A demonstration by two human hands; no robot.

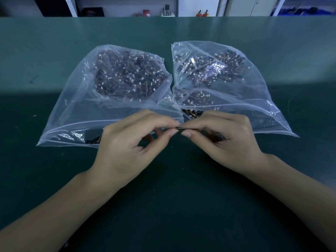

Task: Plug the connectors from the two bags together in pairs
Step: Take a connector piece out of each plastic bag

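Note:
Two clear plastic bags lie side by side on the green table, the left bag and the right bag, each holding a heap of small dark wired connectors with white plugs. In front of their open mouths my left hand and my right hand meet fingertip to fingertip. Between thumb and forefinger of both hands sits a small dark connector piece; each hand pinches one end of it. The fingers hide most of it, so whether it is one part or two joined is unclear.
The green table stretches wide around the bags. A few loose dark connectors lie at the right bag's mouth. Beyond the table's far edge stand shelves with small tools and red items.

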